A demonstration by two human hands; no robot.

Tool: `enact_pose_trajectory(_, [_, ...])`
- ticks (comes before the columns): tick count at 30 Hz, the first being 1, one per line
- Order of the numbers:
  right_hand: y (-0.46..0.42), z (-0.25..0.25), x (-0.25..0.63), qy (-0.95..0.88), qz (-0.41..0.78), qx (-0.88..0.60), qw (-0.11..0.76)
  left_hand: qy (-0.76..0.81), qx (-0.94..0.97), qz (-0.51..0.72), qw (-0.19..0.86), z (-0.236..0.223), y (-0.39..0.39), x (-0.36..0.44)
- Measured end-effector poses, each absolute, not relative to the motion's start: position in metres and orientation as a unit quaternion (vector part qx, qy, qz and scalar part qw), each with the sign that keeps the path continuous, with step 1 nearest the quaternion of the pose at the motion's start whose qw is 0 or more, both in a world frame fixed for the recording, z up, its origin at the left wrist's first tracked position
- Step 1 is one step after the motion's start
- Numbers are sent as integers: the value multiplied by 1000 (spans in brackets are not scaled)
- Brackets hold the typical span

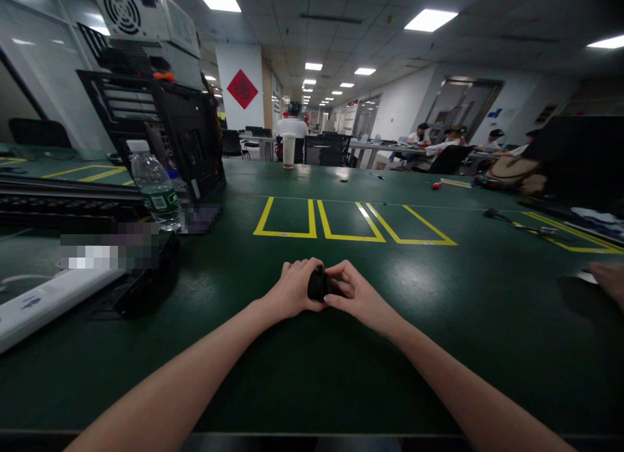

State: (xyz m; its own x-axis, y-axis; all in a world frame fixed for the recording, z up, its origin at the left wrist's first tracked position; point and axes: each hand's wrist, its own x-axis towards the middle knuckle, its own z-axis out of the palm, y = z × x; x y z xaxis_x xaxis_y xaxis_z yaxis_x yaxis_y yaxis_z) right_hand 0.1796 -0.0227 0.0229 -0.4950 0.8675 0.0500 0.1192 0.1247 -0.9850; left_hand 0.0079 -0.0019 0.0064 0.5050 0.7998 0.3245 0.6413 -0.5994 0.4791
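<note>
Between my two hands, just above or on the green table point(273, 374), is a small black rounded object point(318, 285); its kind cannot be made out. My left hand point(296, 286) is closed around its left side, fingers on top and thumb below. From the other side, my right hand point(358, 296) pinches at the object with curled fingers and thumb. The fingers hide much of it. Beyond the hands, yellow tape outlines point(285, 235) mark three areas on the table.
At left stand a clear water bottle point(155, 188), a black computer case point(180, 127) and a white power strip point(53, 296). A white cup point(288, 151) is at the far edge. Cables point(521, 224) lie at right, near another person's hand point(609, 279). Several people sit farther back.
</note>
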Motion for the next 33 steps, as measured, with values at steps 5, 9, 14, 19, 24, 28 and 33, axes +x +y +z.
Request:
enact_pose_trajectory(5, [-18,17,178,-663,528,-391,359,420,856,261,151,8,-3,8])
enact_pose_trajectory(9, [-17,17,178,-674,508,-415,342,424,854,266,142,5,-1,9])
enact_pose_trajectory(14, [-20,20,178,-697,489,-414,322,420,855,268,143,4,-1,9])
enact_pose_trajectory(19, [-23,22,178,-694,506,-389,334,422,854,263,154,8,-3,8])
enact_pose_trajectory(24, [-25,24,179,-686,517,-385,337,421,854,258,165,10,-4,7])
enact_pose_trajectory(28, [-25,23,179,-686,517,-393,328,429,849,254,176,10,-3,7])
enact_pose_trajectory(33, [-23,21,179,-699,517,-372,327,431,848,259,171,8,-2,7])
